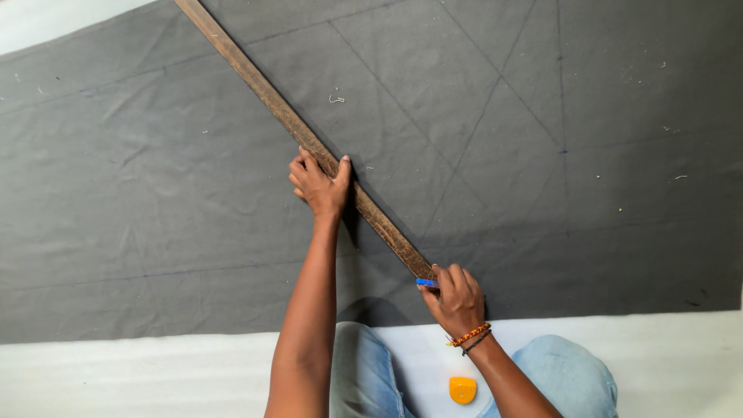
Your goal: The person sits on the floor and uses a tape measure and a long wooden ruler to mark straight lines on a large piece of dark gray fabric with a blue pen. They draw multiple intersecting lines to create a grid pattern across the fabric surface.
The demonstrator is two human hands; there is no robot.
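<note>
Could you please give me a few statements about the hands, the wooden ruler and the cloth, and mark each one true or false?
1. The left hand presses on the long wooden ruler. True.
2. The ruler lies straight across the grey cloth, parallel to its near edge. False: it runs diagonally.
3. The right hand holds a blue piece of chalk at the ruler's near end. True.
4. The yellow chalk lies on the grey cloth. False: it lies on the white surface between the knees.
</note>
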